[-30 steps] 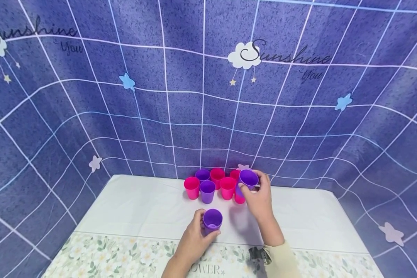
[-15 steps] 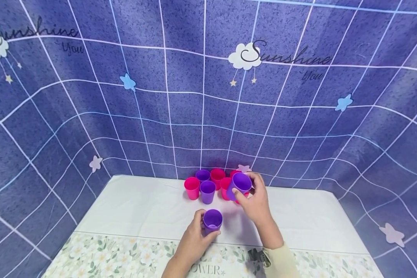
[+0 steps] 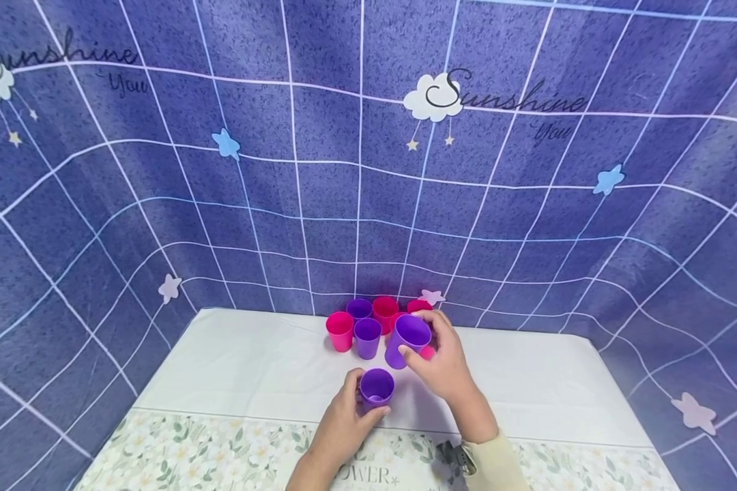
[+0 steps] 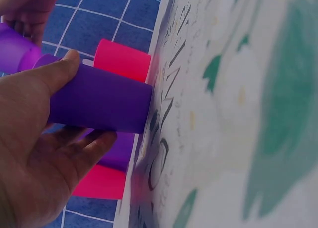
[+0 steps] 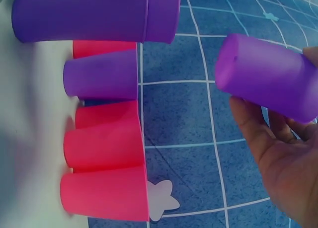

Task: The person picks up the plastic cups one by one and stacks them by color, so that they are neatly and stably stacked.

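Note:
Low at the table's middle my left hand grips an upright purple cup round its side, thumb in front. In the left wrist view this cup stands with its base at the table. A band near its rim in the right wrist view looks like a second cup nested inside. Raised above and to the right, my right hand holds another purple cup, tilted, its base toward the left-hand cup. The right wrist view shows this cup between thumb and fingers, clear of the table.
Behind my hands, pink cups and purple cups stand upright in a close cluster; the raised cup partly hides some. A white cloth with a floral front strip covers the table. A blue grid curtain encloses the back and sides.
My right hand has brought its purple cup left and nearer, down from in front of the right-hand pink cups toward the left-hand cup. The left hand and its cup have stayed in place.

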The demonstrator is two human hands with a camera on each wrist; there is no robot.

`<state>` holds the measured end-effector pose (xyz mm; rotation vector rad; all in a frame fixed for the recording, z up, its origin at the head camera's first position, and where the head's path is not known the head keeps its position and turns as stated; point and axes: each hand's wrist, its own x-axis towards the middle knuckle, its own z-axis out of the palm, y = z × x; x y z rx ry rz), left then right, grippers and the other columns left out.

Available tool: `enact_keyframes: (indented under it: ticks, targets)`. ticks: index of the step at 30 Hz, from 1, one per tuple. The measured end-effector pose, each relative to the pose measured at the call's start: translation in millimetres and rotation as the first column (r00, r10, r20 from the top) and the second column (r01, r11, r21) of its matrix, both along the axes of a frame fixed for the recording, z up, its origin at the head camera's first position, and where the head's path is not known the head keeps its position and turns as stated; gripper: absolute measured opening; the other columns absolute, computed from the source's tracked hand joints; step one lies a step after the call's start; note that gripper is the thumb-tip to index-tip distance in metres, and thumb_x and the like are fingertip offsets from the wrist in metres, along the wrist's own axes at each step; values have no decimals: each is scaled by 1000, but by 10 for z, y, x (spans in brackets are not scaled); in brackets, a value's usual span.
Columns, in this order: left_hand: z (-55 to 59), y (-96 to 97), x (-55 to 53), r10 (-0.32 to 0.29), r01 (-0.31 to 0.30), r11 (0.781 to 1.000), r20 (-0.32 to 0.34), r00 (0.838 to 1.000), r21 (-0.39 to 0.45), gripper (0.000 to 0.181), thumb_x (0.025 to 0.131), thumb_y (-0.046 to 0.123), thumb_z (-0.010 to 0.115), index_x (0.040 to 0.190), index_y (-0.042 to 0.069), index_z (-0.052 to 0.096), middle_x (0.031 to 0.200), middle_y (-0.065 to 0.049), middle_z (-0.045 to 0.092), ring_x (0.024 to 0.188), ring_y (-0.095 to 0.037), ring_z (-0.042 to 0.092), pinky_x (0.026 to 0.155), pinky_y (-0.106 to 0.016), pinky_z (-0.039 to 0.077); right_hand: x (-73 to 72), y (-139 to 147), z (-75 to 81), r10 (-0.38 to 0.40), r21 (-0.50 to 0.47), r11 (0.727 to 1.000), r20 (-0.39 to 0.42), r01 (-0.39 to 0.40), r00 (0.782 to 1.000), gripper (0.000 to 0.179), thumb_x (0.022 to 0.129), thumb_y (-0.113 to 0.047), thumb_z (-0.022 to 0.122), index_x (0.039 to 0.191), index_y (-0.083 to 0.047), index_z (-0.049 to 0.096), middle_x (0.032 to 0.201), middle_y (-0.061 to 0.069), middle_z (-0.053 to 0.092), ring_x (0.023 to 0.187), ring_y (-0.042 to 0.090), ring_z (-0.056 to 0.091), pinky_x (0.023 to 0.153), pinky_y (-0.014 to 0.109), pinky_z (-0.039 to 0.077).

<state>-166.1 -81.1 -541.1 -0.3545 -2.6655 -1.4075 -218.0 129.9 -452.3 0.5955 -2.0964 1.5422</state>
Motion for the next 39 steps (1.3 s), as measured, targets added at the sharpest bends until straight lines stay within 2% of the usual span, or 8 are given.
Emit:
enact_keyframes:
  ticks: [4, 8, 18, 25, 35, 39]
  targets:
    - [0, -10, 6, 2, -2, 1000, -20, 1000, -19, 66, 91, 40, 82, 144, 24, 46, 130, 0, 72, 118, -19, 71, 101, -44, 60, 36, -37, 9, 42, 16, 999, 13, -42, 999, 55, 76, -1, 85, 127, -10, 65, 119, 8, 67, 98, 8, 68, 82, 24, 64]
    - [-4, -25, 7, 3, -4, 999, -11, 1000, -33, 69, 91, 42, 81, 148, 24, 45, 134, -2, 71, 122, -21, 71, 106, -49, 58, 57, -65, 14, 69, 41, 997, 20, -70, 997, 56, 76, -3, 85, 127, -12, 65, 117, 6, 68, 96, 9, 69, 80, 25, 64]
    - [-17, -37, -15, -9, 8, 998, -6, 1000, -57, 67, 93, 50, 76, 148, 31, 44, 138, 0, 69, 126, -22, 70, 106, -51, 58, 116, -105, 30, 111, 121, 985, 95, -123, 989, 55, 78, -11, 85, 128, -17, 64, 117, 2, 64, 101, 10, 68, 86, 27, 65]
    - [-4, -35, -15, -12, 13, 997, 5, 1000, -74, 68, 95, 54, 73, 149, 30, 41, 139, -4, 69, 129, -25, 69, 108, -53, 57, 100, -125, -5, 168, 174, 967, 105, -185, 980, 56, 78, -14, 86, 128, -17, 63, 116, 1, 65, 99, 10, 68, 84, 29, 65]
    - [10, -35, -15, -9, 11, 996, 22, 1000, -90, 72, 96, 58, 70, 154, 26, 39, 146, -8, 65, 133, -29, 67, 111, -55, 55, 106, -138, -2, 206, 227, 942, 196, -249, 959, 55, 76, -22, 89, 125, -23, 64, 116, -8, 66, 102, 9, 67, 89, 29, 64]
    - [-2, -40, -14, -11, 13, 996, 16, 1000, -92, 72, 97, 59, 68, 154, 27, 39, 148, -8, 64, 137, -29, 64, 113, -54, 54, 100, -139, -23, 222, 268, 923, 217, -277, 951, 55, 75, -23, 90, 124, -24, 65, 116, -10, 65, 105, 10, 68, 96, 31, 62]
